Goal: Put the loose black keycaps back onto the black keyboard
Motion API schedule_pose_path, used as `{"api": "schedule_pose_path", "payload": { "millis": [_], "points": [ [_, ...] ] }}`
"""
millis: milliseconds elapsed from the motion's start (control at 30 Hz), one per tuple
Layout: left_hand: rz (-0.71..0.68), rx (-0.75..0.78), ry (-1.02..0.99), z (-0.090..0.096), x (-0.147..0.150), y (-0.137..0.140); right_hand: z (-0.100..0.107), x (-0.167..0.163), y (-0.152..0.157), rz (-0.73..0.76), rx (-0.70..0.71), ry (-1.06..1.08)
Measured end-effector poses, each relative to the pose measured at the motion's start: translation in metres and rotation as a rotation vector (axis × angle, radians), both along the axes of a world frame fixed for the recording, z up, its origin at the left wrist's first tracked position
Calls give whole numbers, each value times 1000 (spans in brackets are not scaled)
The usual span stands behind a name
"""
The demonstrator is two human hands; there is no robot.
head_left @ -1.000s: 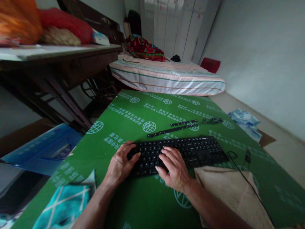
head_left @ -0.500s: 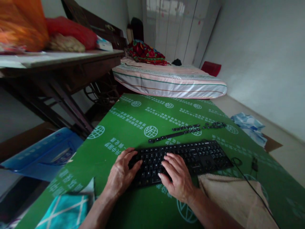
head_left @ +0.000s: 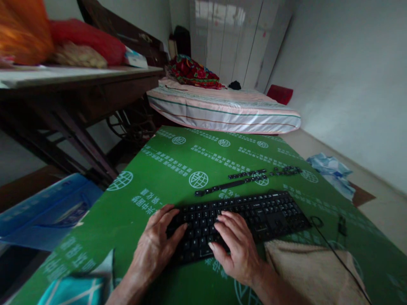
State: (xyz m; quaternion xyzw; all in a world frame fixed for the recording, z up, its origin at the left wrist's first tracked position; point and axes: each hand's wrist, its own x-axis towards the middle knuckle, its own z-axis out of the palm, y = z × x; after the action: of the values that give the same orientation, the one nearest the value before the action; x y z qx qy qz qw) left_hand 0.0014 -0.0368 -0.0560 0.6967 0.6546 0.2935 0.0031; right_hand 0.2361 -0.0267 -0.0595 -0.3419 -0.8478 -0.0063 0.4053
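Note:
A black keyboard point(head_left: 222, 216) lies at a slant on the green table. My left hand point(head_left: 157, 237) holds its left end, with the thumb on the keys and the index finger bent over the upper left corner; the other fingertips are partly hidden. Over the middle keys rests my right hand point(head_left: 237, 245), open, its fingers spread and the thumb near the front edge. Beyond the keyboard, loose black keycaps point(head_left: 213, 189) form a row with a long space bar point(head_left: 233, 185). Behind that is a shorter row of keycaps point(head_left: 246, 174), and several more keycaps point(head_left: 286, 170) lie scattered to the right.
A tan cloth point(head_left: 311, 267) lies at the right front, crossed by a black cable point(head_left: 338, 256). At the left front is a turquoise cloth point(head_left: 74, 292). The green table point(head_left: 178, 165) reaches toward a bed point(head_left: 222, 108). A blue container point(head_left: 47, 216) stands left of the table.
The view has shifted slightly, so the keyboard and table appear a little lower and further left. Both hands keep about the same places on the keyboard.

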Motion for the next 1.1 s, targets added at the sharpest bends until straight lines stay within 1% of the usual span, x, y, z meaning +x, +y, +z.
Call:
{"api": "schedule_pose_path", "payload": {
  "millis": [100, 167, 267, 367, 467, 567, 667, 767, 900, 1100],
  "points": [
    [-48, 96, 93, -2, 6, -1, 2, 2, -1, 5, 3, 10],
    [-95, 130, 152, -2, 11, -3, 4, 3, -2, 1, 1, 24],
    [-149, 125, 210, -1, 16, -5, 9, 6, -2, -21, -20, 50],
    [-190, 101, 243, 2, 19, -6, 21, 13, 7, -61, -40, 70],
    [-215, 71, 261, 4, 19, -8, 34, 24, 31, -103, -75, 21],
    [-220, 56, 261, 4, 18, -8, 45, 39, 70, -147, -110, -108],
    [-223, 65, 261, 3, 18, -8, 49, 50, 114, -224, -235, -347],
    [-218, 88, 263, 3, 17, -8, 50, 53, 149, -219, -286, -432],
    [-215, 95, 244, -1, 16, -9, 48, 46, 177, -174, -337, -525],
    [-203, 67, 222, -10, 14, -11, 46, 35, 201, -117, -401, -663]
  ]
}}
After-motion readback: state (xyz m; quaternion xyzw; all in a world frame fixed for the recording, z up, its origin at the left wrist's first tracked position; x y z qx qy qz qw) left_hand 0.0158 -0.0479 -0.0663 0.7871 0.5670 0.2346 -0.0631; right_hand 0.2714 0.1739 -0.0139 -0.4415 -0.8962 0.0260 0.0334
